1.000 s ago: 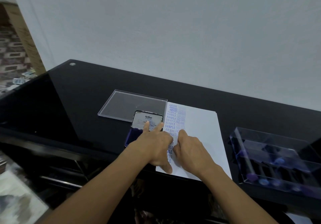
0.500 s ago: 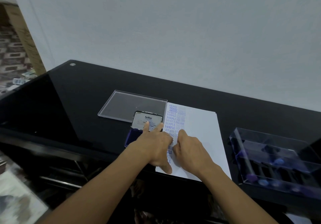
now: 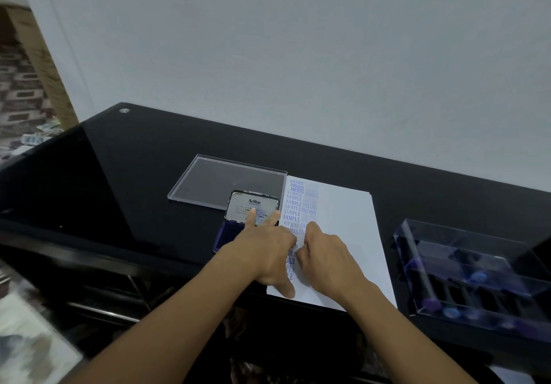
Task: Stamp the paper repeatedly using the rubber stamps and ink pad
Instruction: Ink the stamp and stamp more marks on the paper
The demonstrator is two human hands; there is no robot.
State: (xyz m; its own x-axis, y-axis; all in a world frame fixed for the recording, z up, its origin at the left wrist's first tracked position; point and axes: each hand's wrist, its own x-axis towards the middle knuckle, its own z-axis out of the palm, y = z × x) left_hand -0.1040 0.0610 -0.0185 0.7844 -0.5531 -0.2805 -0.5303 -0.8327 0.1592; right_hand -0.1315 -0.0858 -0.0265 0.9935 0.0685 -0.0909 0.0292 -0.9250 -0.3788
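Pressing stage, I judge. My left hand lies flat, fingers straight, steadying paper. Right hand curled; contents hidden, grip unclear. Next: lift straight, re-ink at pad.

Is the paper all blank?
No, the paper has blue stamped words down its left side.

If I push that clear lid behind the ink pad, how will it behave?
Probably light and stiff: the lid looks like thin clear plastic. It would likely slide easily, since it lies flat on the glossy black table.
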